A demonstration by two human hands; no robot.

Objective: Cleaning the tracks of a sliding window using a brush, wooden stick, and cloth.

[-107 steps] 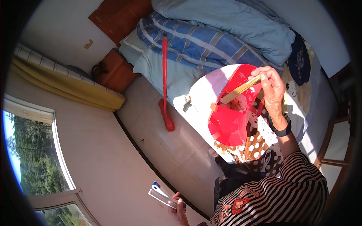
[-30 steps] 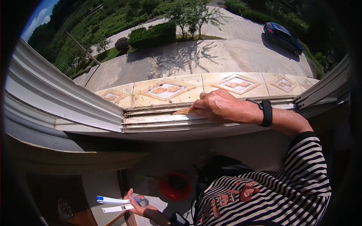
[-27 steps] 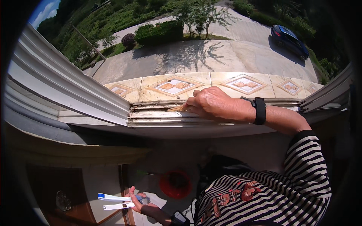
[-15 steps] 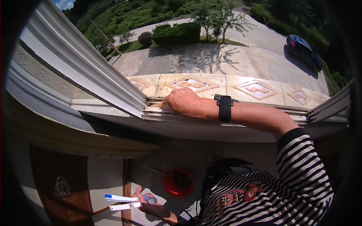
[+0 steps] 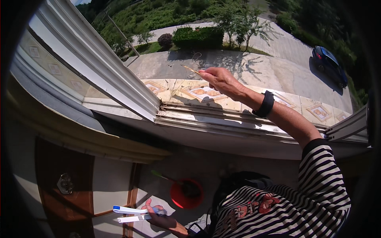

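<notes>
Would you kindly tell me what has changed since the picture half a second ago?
The right hand has lifted the thin pale wooden stick from the white metal window track, up and outward above the cream patterned tile ledge, without letting go. The left hand still holds the blue-tipped white plastic handle and the flat white handle.

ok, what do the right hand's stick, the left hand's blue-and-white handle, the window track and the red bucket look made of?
Stick, in the right hand: probably unfinished wood or bamboo; tan, slim.
Blue-and-white handle, in the left hand: likely plastic; smooth, cleanly coloured.
Window track: pale ridged rails, sunlit sheen; coated metal or plastic, can't tell.
Red bucket: likely plastic; bright red where sunlit.
</notes>
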